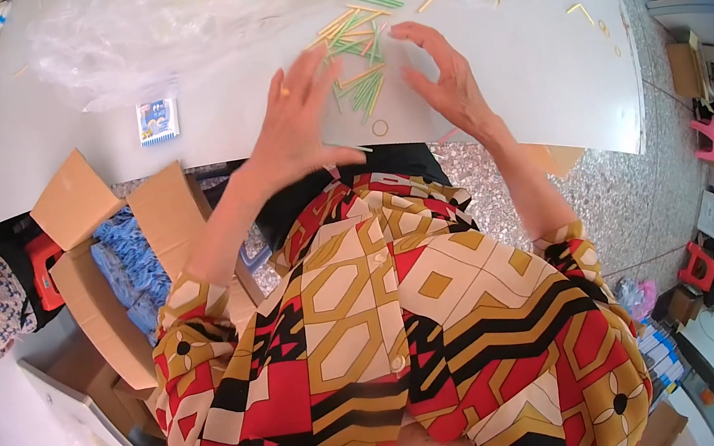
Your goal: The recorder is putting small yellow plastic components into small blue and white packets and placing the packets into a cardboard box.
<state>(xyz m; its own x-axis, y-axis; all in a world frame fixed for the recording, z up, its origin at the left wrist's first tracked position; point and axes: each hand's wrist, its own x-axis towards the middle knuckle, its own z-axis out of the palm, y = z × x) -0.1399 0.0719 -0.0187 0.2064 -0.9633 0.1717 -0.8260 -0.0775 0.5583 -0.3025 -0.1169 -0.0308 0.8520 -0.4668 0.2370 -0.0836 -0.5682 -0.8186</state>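
Small packing workshop: open cardboard boxes, stock-cluttered floor

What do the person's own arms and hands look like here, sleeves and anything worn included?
Both forearms are bare. The short sleeves belong to a patterned shirt with geometric shapes in red, mustard yellow, cream and black. The left hand seems to have a small yellow ring on one finger; the right hand shows no ring or watch. No gloves are worn.
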